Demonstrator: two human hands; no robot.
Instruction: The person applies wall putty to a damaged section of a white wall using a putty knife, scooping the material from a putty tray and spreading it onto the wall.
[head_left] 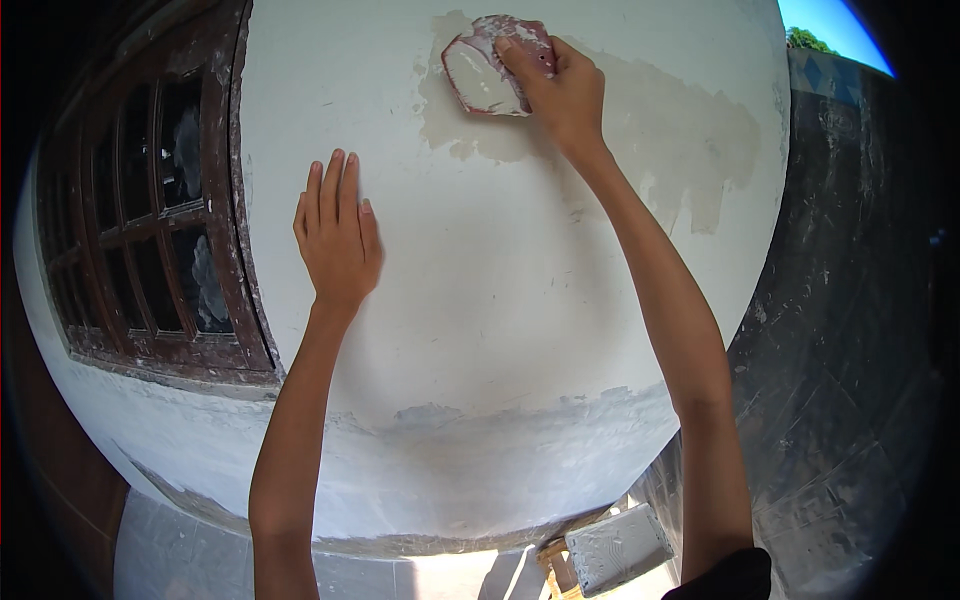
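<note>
My right hand (565,110) grips a reddish, flat scraper (480,75) smeared with pale filler, held against the upper part of the white wall (450,290). A greyish-beige patch (685,130) spreads over the wall around it and to its right. Lower and to the left, my left hand (338,230) rests on the wall with its fingers stretched out and nothing in it.
A brown wooden window (140,240) with dark panes is at the left. Dark tiled surfaces (830,380) lie right of the wall's edge. Below, a tray (615,550) of pale paste sits on a wooden support (560,570). Sky and foliage (810,40) show at upper right.
</note>
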